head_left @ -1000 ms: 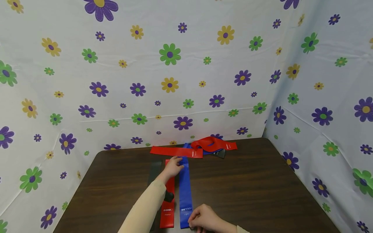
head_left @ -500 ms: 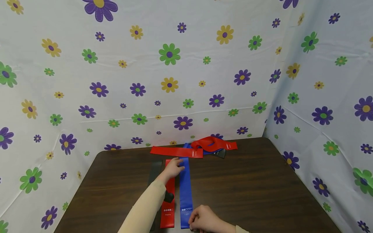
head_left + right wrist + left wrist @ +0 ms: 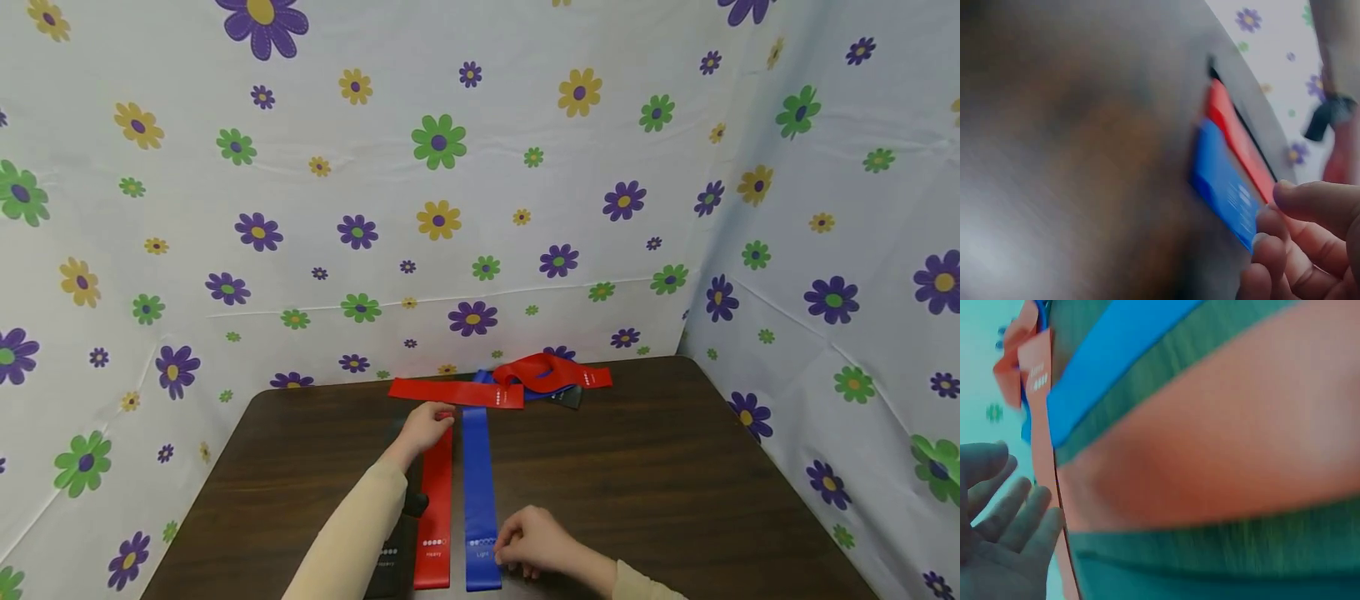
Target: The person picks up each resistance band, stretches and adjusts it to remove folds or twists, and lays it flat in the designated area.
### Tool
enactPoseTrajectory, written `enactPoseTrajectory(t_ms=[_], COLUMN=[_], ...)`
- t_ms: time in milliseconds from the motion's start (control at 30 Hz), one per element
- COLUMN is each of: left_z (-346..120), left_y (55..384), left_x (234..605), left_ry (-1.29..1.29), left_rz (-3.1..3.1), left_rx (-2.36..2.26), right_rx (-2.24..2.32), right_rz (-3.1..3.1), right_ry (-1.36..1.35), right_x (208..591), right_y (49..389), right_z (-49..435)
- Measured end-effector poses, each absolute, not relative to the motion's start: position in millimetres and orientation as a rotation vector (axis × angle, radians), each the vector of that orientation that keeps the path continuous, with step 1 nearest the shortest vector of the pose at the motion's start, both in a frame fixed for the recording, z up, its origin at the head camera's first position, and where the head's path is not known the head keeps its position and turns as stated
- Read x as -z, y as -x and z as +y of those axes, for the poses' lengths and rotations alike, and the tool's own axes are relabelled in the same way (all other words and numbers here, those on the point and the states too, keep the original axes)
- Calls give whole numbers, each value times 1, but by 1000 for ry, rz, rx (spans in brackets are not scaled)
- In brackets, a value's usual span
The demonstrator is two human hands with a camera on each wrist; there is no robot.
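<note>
A blue resistance band (image 3: pixel 480 492) marked "Light" lies lengthwise on the table. Left of it is a red resistance band (image 3: pixel 432 508) marked "Heavy". Farther left lies a black band (image 3: pixel 386 575), partly hidden by the left sleeve. My left hand (image 3: pixel 426 427) is over the red band's far end; in the left wrist view its fingers (image 3: pixel 1019 519) are spread loosely and grip nothing. Beside the blue band's near end, my right hand (image 3: pixel 538 540) hovers, loosely curled. The right wrist view shows its thumb (image 3: pixel 1316 197) near the fingertips, with nothing visibly pinched.
Along the back edge of the dark wooden table (image 3: pixel 637 467) lies another red band (image 3: pixel 457 392). Right of it is a heap of bands, with a looped red one (image 3: pixel 540 372) over blue and black ones. A flowered cloth (image 3: pixel 480 192) hangs behind.
My left hand has moved left, off the blue band's far end to the red band's. My right hand has shifted slightly up and right from the blue band's near end. The bands lie nearly unchanged.
</note>
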State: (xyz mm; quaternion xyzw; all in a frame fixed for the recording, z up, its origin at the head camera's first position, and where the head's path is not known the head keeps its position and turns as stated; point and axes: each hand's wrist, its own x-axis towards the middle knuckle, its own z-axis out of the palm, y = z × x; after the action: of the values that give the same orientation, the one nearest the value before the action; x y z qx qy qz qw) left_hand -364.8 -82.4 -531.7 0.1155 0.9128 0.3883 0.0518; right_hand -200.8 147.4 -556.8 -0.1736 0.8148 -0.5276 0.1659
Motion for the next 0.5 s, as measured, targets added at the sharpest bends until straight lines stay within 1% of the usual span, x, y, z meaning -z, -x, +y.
enactPoseTrajectory(t_ms=[133,233,500], left_z=[-109,-129,-153], left_y=[372,375,378], left_x=[536,539,537], left_ry=[-208,-130,-78], left_rz=[2849,2877,2917], left_rx=[-1231,-1252,-1226], right_rx=[1494,1514,1712], right_rz=[2400,2478,2608], right_ry=[455,372,-9], right_x=[547,543,542], right_y=[234,259,313], right_z=[159,166,171])
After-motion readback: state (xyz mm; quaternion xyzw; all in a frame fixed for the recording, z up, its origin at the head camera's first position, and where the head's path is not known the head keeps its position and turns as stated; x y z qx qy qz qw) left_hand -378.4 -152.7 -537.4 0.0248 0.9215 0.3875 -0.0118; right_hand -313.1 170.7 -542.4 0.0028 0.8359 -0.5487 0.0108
